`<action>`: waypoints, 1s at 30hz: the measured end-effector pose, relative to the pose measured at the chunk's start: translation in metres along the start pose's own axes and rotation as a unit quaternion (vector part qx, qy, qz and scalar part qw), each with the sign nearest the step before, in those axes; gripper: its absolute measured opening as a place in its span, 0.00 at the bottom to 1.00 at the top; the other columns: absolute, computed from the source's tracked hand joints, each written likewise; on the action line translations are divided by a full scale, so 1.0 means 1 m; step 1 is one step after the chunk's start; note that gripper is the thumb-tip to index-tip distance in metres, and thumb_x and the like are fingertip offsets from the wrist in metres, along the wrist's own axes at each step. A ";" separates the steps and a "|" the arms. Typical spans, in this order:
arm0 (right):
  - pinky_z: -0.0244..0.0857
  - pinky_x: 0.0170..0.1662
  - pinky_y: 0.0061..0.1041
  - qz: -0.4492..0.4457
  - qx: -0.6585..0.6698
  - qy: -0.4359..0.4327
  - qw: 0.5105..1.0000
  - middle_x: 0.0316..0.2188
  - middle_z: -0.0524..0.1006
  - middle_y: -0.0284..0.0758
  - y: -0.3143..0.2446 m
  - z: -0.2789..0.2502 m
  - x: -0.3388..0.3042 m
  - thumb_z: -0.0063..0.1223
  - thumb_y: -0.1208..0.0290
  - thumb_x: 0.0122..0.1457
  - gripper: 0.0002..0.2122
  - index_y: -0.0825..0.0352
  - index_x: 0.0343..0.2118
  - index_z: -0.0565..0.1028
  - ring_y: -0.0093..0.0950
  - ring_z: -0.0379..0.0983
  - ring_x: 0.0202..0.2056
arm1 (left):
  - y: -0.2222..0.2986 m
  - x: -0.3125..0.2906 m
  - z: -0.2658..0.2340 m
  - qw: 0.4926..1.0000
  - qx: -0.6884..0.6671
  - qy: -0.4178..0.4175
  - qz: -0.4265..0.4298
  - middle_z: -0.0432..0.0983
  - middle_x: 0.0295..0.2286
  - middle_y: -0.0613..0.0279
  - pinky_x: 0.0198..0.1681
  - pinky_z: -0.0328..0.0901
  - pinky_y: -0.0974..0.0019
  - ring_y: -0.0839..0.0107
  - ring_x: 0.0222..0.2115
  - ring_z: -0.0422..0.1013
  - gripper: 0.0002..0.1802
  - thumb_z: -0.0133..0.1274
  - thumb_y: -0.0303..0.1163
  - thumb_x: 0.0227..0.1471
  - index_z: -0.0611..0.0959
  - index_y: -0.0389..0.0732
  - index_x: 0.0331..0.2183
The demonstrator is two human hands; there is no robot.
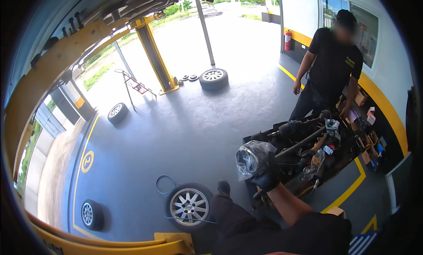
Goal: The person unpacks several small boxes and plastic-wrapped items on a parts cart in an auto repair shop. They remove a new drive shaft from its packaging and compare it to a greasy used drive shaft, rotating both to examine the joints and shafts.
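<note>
Grip of the gloved right hand [267, 176] closes on a plastic-wrapped part [250, 160], held up by the heap of dark metal parts [304, 142]; its silvery end faces left, long axis unclear through the wrapping.

Daylight glares off the floor [220, 100]; edges bend.

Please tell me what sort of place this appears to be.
It looks like a car repair workshop: a vehicle's underside shows overhead, a yellow lift post stands on the floor, and a loose wheel with a silver rim lies near the person's leg.
</note>
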State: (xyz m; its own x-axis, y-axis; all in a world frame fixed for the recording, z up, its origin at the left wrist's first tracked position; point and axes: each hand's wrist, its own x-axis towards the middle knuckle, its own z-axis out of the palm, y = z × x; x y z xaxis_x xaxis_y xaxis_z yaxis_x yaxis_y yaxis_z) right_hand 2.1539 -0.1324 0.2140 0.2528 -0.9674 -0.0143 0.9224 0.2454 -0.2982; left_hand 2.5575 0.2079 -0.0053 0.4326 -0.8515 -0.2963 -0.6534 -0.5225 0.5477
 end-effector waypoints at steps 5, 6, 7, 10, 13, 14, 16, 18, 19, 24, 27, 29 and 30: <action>0.73 0.59 0.43 -0.180 -0.002 0.090 0.979 0.59 0.79 0.32 -0.056 -0.041 0.033 0.55 0.43 0.66 0.31 0.59 0.65 0.73 0.31 0.77 0.58 | 0.150 0.183 -0.031 0.994 -0.019 -0.051 0.094 0.84 0.45 0.46 0.51 0.73 0.49 0.53 0.43 0.81 0.21 0.59 0.52 0.64 0.87 0.47 0.48; 0.73 0.59 0.43 -0.222 -0.013 0.100 0.970 0.59 0.79 0.32 -0.070 -0.046 0.042 0.55 0.44 0.66 0.30 0.59 0.65 0.73 0.31 0.77 0.58 | 0.177 0.216 -0.040 0.992 -0.018 -0.056 0.109 0.84 0.45 0.46 0.50 0.73 0.49 0.53 0.43 0.81 0.21 0.59 0.52 0.64 0.86 0.47 0.48; 0.73 0.59 0.43 -0.264 -0.029 0.109 0.958 0.59 0.79 0.32 -0.088 -0.049 0.051 0.55 0.45 0.66 0.30 0.59 0.65 0.73 0.31 0.77 0.58 | 0.205 0.252 -0.046 0.991 -0.020 -0.063 0.120 0.84 0.45 0.46 0.50 0.73 0.49 0.53 0.43 0.81 0.21 0.59 0.52 0.64 0.86 0.46 0.48; 0.72 0.59 0.42 -0.366 -0.073 0.145 0.916 0.59 0.79 0.33 -0.122 -0.050 0.079 0.56 0.48 0.66 0.29 0.60 0.65 0.73 0.31 0.76 0.59 | 0.264 0.346 -0.066 0.987 -0.020 -0.070 0.146 0.84 0.45 0.47 0.50 0.73 0.50 0.53 0.43 0.81 0.21 0.58 0.51 0.64 0.86 0.46 0.49; 0.72 0.60 0.42 -0.429 -0.104 0.161 0.883 0.59 0.79 0.33 -0.143 -0.036 0.099 0.56 0.51 0.66 0.28 0.61 0.65 0.72 0.31 0.76 0.60 | 0.314 0.424 -0.081 0.982 -0.030 -0.065 0.175 0.83 0.45 0.47 0.49 0.73 0.50 0.54 0.42 0.81 0.21 0.58 0.50 0.64 0.86 0.46 0.49; 0.72 0.60 0.42 -0.446 -0.112 0.164 0.873 0.59 0.78 0.33 -0.146 -0.030 0.107 0.56 0.52 0.66 0.28 0.61 0.65 0.72 0.31 0.75 0.60 | 0.331 0.449 -0.088 0.980 -0.034 -0.066 0.186 0.83 0.45 0.47 0.49 0.73 0.50 0.54 0.42 0.81 0.21 0.58 0.50 0.64 0.86 0.46 0.49; 0.72 0.60 0.42 -0.473 -0.128 0.171 0.855 0.59 0.78 0.34 -0.150 -0.020 0.124 0.57 0.54 0.66 0.28 0.62 0.65 0.72 0.31 0.75 0.60 | 0.366 0.494 -0.095 0.977 -0.043 -0.064 0.200 0.83 0.45 0.48 0.48 0.73 0.50 0.54 0.42 0.81 0.21 0.58 0.50 0.65 0.85 0.46 0.49; 0.72 0.61 0.41 -0.496 -0.135 0.174 0.840 0.59 0.78 0.34 -0.150 -0.013 0.147 0.57 0.55 0.66 0.27 0.62 0.65 0.72 0.31 0.75 0.61 | 0.402 0.540 -0.098 0.973 -0.051 -0.067 0.216 0.83 0.45 0.48 0.48 0.73 0.50 0.54 0.42 0.81 0.20 0.58 0.49 0.65 0.85 0.46 0.50; 0.72 0.61 0.41 -0.507 -0.140 0.175 0.832 0.59 0.78 0.34 -0.147 -0.011 0.161 0.57 0.56 0.66 0.27 0.63 0.65 0.72 0.31 0.74 0.61 | 0.422 0.563 -0.097 0.970 -0.055 -0.071 0.226 0.83 0.45 0.48 0.48 0.74 0.51 0.55 0.42 0.81 0.20 0.58 0.49 0.65 0.85 0.45 0.50; 0.71 0.62 0.40 -0.546 -0.160 0.184 0.801 0.59 0.77 0.35 -0.140 -0.007 0.254 0.58 0.61 0.66 0.26 0.64 0.65 0.71 0.31 0.73 0.62 | 0.519 0.685 -0.066 0.950 -0.071 -0.117 0.280 0.83 0.44 0.49 0.47 0.74 0.51 0.55 0.41 0.81 0.20 0.58 0.48 0.65 0.85 0.45 0.50; 0.71 0.62 0.40 -0.573 -0.180 0.185 0.778 0.60 0.77 0.36 -0.139 -0.002 0.315 0.59 0.64 0.66 0.26 0.65 0.65 0.71 0.31 0.73 0.62 | 0.580 0.765 -0.035 0.928 -0.076 -0.169 0.323 0.83 0.44 0.49 0.46 0.74 0.51 0.56 0.41 0.81 0.20 0.58 0.47 0.65 0.84 0.45 0.51; 0.71 0.62 0.40 -0.603 -0.201 0.182 0.751 0.60 0.77 0.36 -0.141 0.003 0.360 0.59 0.66 0.66 0.26 0.65 0.65 0.71 0.31 0.72 0.63 | 0.625 0.821 -0.008 0.906 -0.073 -0.212 0.360 0.83 0.44 0.49 0.46 0.74 0.52 0.56 0.41 0.81 0.20 0.58 0.47 0.65 0.84 0.45 0.51; 0.71 0.63 0.39 -0.623 -0.210 0.183 0.731 0.60 0.77 0.36 -0.142 0.006 0.384 0.59 0.66 0.66 0.26 0.65 0.65 0.70 0.31 0.72 0.63 | 0.648 0.852 0.006 0.893 -0.067 -0.231 0.381 0.83 0.44 0.49 0.45 0.74 0.52 0.56 0.40 0.81 0.20 0.58 0.46 0.65 0.84 0.45 0.51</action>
State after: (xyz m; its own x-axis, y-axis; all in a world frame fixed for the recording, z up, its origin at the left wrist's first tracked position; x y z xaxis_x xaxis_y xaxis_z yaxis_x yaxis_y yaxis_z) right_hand 2.1219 -0.5383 0.2562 -0.8726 -0.3954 0.2868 0.1802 -0.8063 -0.5635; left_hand 2.4994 -0.8564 0.0925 -0.4292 -0.9004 -0.0718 -0.5541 0.1997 0.8082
